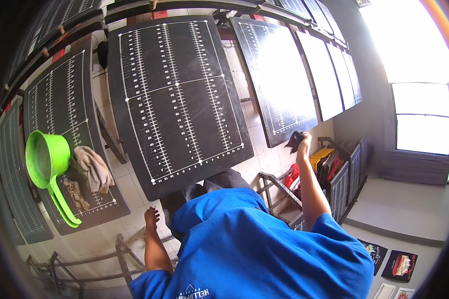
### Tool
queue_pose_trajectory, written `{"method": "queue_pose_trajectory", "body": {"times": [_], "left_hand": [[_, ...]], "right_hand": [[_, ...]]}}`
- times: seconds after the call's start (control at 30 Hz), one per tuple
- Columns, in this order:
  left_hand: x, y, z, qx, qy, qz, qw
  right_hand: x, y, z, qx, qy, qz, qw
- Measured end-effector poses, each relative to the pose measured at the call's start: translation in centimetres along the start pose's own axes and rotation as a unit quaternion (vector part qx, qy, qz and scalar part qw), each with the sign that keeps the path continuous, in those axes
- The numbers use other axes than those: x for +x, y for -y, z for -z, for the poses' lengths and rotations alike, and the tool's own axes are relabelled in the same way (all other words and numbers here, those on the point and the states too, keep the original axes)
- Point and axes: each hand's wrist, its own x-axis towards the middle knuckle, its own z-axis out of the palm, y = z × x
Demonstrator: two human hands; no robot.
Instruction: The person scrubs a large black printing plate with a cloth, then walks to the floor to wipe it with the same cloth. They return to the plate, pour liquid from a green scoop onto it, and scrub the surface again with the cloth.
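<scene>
My right hand (pixel 303 145) is closed around a small crumpled black cloth (pixel 295 141), held by the lower corner of a dark board (pixel 279 94) that shines with window glare. Low at my left side hangs my left hand (pixel 152 218), its fingers loosely bent and apart with nothing in them. It is just below the near edge of a large black board (pixel 177 99) marked with white ruler scales. Farther left, a green long-handled dipper (pixel 52 159), a greyish-beige rag (pixel 91 169) and a brownish clump (pixel 75 194) lie on another marked board (pixel 65 99).
More boards (pixel 324 74) line the right side toward a bright window (pixel 423 117). Metal frames stand low at the left (pixel 122 254) and right, where red and yellow items (pixel 320 158) are stacked. A dark rail (pixel 184 6) runs along the boards' far ends.
</scene>
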Motion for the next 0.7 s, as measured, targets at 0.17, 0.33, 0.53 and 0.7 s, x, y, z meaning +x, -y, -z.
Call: {"method": "queue_pose_trajectory", "body": {"times": [0.17, 0.33, 0.53, 0.7], "left_hand": [[-1.3, -2.8, -0.6, 0.067, -0.01, 0.027, 0.997], [-3.2, -6.0, -3.8, 0.033, -0.017, -0.013, 0.999], [-4.9, -7.2, -8.3, 0.066, 0.044, -0.063, 0.995], [-7.2, -9.5, -10.2, 0.069, -0.006, -0.007, 0.998]], "right_hand": [[2.3, -2.9, -8.1, -0.459, -0.107, 0.276, 0.838], [-8.0, 9.2, -13.3, -0.13, 0.298, 0.25, 0.912], [6.5, 0.5, -3.7, -0.232, -0.172, 0.068, 0.955], [-6.3, 11.6, -18.2, -0.089, 0.339, 0.258, 0.9]]}}
